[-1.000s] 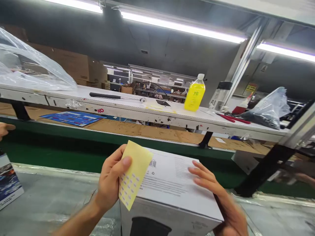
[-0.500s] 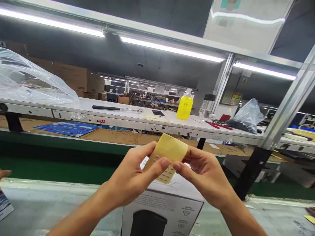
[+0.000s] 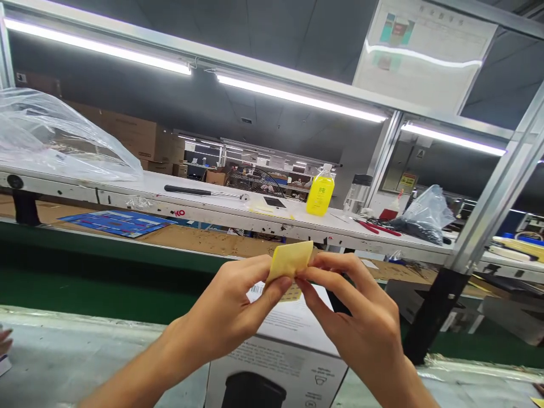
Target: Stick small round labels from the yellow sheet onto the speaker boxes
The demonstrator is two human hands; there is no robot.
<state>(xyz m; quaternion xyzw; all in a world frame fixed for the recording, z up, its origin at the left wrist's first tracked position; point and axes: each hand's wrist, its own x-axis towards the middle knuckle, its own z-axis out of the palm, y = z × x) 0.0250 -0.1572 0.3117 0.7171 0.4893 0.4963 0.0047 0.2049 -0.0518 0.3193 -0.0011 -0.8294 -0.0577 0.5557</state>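
- The left hand (image 3: 225, 306) and right hand (image 3: 352, 306) are both nearly closed, with thumbs and fingers pinching the yellow sheet (image 3: 289, 262) from either side and bending it into a curve.
- The sheet is just above the white carton (image 3: 276, 362). It seems held clear, though the fingers make contact hard to judge.
- Rows of small marks (image 3: 293, 294) show on its lower part; the rest are hidden.
- The carton sits on the near tabletop (image 3: 106, 340), with a barcode (image 3: 256, 292) on top and a black cylinder (image 3: 253, 391) printed on its near face.
- Nothing yellow shows on the visible carton top, but the hands block part of it.
- The far tabletop (image 3: 212, 212) carries a yellow bottle (image 3: 320, 192), red-handled pliers (image 3: 376, 228) and a clear plastic bag (image 3: 55, 136).
- A co-worker's fingers (image 3: 3, 341) show at the left edge.
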